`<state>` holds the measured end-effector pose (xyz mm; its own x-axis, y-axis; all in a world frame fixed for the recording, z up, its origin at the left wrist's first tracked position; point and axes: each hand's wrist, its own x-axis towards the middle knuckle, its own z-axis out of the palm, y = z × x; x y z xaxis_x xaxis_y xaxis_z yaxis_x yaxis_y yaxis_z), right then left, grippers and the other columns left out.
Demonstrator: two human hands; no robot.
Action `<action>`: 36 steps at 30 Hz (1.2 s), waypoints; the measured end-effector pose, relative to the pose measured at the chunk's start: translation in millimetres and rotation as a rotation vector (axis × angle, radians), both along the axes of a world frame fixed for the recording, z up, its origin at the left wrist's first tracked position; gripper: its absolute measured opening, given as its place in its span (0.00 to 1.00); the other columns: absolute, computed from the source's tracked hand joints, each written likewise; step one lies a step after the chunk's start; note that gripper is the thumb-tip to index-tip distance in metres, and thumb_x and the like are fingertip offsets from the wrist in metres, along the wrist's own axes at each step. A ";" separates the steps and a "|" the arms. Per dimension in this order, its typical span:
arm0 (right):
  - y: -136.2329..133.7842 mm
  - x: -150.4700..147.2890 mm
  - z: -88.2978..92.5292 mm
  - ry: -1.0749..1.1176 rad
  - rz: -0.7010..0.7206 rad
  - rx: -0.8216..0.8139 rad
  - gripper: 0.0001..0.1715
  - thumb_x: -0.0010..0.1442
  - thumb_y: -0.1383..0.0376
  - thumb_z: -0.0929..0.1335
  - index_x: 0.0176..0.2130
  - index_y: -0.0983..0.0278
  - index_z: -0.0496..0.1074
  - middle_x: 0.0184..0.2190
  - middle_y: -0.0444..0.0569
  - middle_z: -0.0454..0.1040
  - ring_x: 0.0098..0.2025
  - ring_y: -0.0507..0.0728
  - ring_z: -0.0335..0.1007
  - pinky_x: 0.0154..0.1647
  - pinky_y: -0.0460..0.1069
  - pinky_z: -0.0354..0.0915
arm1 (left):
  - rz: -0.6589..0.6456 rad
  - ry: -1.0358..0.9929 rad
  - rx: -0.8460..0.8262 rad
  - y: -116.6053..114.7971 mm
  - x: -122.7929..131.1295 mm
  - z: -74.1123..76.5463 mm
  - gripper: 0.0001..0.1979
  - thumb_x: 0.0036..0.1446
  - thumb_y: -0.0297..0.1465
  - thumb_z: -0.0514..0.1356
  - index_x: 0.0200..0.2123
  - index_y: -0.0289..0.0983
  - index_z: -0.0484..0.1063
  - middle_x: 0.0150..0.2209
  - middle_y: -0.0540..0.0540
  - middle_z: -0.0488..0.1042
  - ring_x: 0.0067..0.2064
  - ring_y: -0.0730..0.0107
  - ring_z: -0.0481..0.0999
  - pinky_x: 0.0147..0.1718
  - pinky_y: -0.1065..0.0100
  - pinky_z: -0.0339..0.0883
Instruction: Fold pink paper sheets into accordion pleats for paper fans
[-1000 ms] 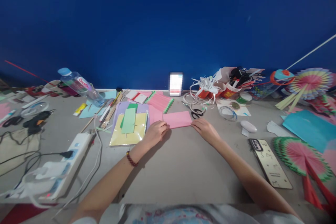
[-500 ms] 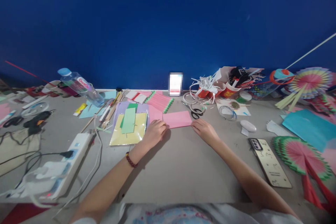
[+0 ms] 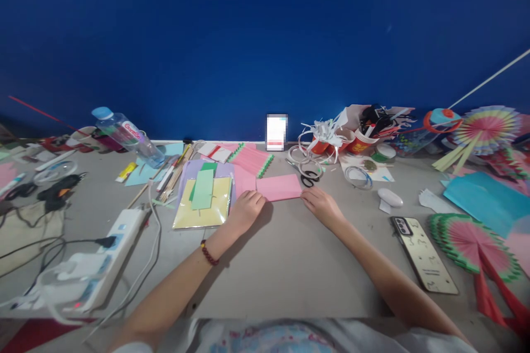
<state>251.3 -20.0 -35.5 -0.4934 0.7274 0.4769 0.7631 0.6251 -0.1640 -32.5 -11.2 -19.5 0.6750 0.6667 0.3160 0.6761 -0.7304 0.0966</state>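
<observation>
A folded strip of pink paper [image 3: 281, 186] lies flat on the grey table between my hands. My left hand [image 3: 247, 208] has its fingers curled together at the paper's lower left corner. At the lower right corner, my right hand [image 3: 322, 205] pinches the edge, its fingertips partly hidden. Another pink sheet [image 3: 245, 182] shows just behind my left hand. To the left lies a yellow sheet pack [image 3: 221, 212] in clear wrap, with a light green paper strip [image 3: 202, 190] on top. Black-handled scissors [image 3: 310, 178] rest just behind my right hand.
A power strip [image 3: 118, 262] with cables and a tilted water bottle [image 3: 134, 135] are on the left. Cups of paper strips [image 3: 321, 145] stand at the back. On the right are a phone [image 3: 428, 256], a pink and green paper fan [image 3: 467, 237] and blue paper [image 3: 484, 198].
My left hand has shifted slightly right along the paper's near edge. My right hand stays at the right corner, and the paper has barely moved.
</observation>
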 end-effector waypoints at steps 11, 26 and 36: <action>-1.0 0.8 -2.7 -0.045 -0.007 0.016 0.11 0.65 0.70 0.62 0.38 0.64 0.73 0.37 0.52 0.77 0.41 0.57 0.72 0.43 0.51 0.69 | 0.016 0.069 -0.006 -4.8 3.1 0.2 0.07 0.60 0.20 0.54 0.32 0.34 0.69 0.34 0.44 0.71 0.38 0.61 0.69 0.38 0.61 0.66; -9.2 -3.6 -6.1 0.007 -0.064 -0.006 0.14 0.61 0.75 0.62 0.41 0.64 0.74 0.38 0.53 0.77 0.42 0.59 0.72 0.46 0.54 0.71 | 0.030 0.054 -0.041 -8.8 1.0 1.1 0.08 0.62 0.20 0.53 0.38 0.34 0.70 0.37 0.44 0.71 0.41 0.62 0.70 0.38 0.62 0.68; -5.1 -4.4 -2.5 -0.034 -0.048 -0.015 0.13 0.65 0.72 0.60 0.39 0.64 0.73 0.36 0.53 0.76 0.40 0.58 0.71 0.44 0.52 0.68 | 0.018 -0.086 -0.119 -2.5 -2.3 0.6 0.09 0.63 0.21 0.52 0.38 0.36 0.71 0.37 0.45 0.72 0.40 0.65 0.71 0.40 0.63 0.67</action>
